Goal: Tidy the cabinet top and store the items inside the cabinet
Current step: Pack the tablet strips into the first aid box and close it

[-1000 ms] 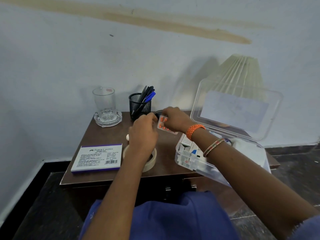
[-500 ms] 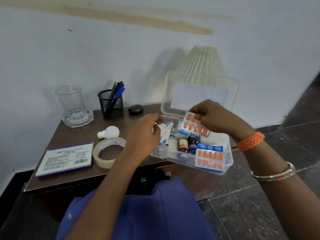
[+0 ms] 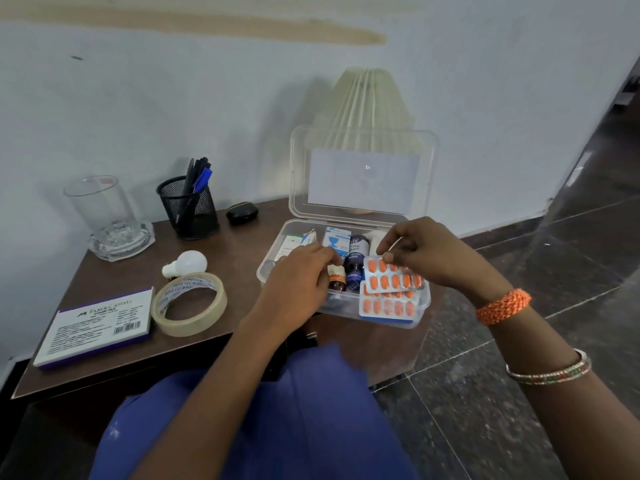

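A clear plastic box [image 3: 424,306] stands open on the right end of the brown cabinet top [image 3: 239,258], its lid [image 3: 363,174] upright. Inside are small bottles [image 3: 355,268], cartons and an orange blister strip [image 3: 386,308]. My right hand [image 3: 426,252] pinches a second strip of orange tablets [image 3: 393,278] by its top edge, low over the box's right side. My left hand [image 3: 298,282] rests on the box's left front rim, fingers curled; what it grips is hidden.
On the cabinet top's left half lie a tape roll [image 3: 188,304], a white bulb [image 3: 187,263], a Faber-Castell box [image 3: 97,327], a glass on an ashtray [image 3: 104,216], a mesh pen holder [image 3: 188,206] and a black case [image 3: 242,213]. A pleated lampshade [image 3: 367,102] stands behind the lid.
My right hand carried the orange strip from the cabinet's middle rightward and lowered it into the open box. My left hand moved from the tape roll to the box's rim.
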`<state>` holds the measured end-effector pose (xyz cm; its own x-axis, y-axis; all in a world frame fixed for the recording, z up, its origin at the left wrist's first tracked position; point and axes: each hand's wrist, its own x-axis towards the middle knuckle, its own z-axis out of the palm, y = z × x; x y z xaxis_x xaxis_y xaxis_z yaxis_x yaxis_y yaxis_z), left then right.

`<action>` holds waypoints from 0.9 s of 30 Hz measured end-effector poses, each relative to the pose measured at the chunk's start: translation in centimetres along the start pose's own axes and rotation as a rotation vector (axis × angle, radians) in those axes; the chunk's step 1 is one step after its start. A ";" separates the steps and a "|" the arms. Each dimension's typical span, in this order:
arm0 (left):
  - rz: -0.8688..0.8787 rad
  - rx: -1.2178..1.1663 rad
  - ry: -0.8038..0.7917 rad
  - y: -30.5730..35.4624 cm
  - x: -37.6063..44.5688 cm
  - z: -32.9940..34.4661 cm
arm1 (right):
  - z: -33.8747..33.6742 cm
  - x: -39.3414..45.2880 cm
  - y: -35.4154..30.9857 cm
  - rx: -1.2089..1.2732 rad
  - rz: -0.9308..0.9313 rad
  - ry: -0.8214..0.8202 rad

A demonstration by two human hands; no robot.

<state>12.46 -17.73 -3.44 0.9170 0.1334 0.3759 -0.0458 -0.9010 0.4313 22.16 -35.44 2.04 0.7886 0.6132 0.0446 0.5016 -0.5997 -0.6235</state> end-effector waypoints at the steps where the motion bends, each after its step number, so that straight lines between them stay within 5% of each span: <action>1: 0.000 -0.004 -0.006 0.0 0.1 0.0 | 0.2 -0.2 0.0 -0.010 0.000 0.007; 7: 0.011 0.019 -0.002 0.2 0.0 -0.2 | 1.1 -1.0 0.6 -0.217 0.046 0.055; 15: -0.008 0.039 0.002 0.4 -0.1 -0.6 | 1.6 -0.8 0.8 -0.186 0.058 0.091; 20: -0.014 0.084 0.033 0.0 -0.1 -1.1 | 1.5 0.8 1.9 0.106 -0.003 0.424; 24: -0.045 0.122 0.100 -0.6 -0.1 -1.5 | 1.0 3.8 3.2 0.440 0.143 0.760; 27: -0.064 0.115 0.149 -0.8 -0.1 -1.7 | 0.3 6.8 4.0 0.588 0.261 0.721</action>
<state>11.75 -16.32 -2.40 0.8474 0.2440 0.4715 0.0642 -0.9287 0.3653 29.38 -33.52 -0.41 0.9772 -0.0830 0.1957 0.1761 -0.1991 -0.9640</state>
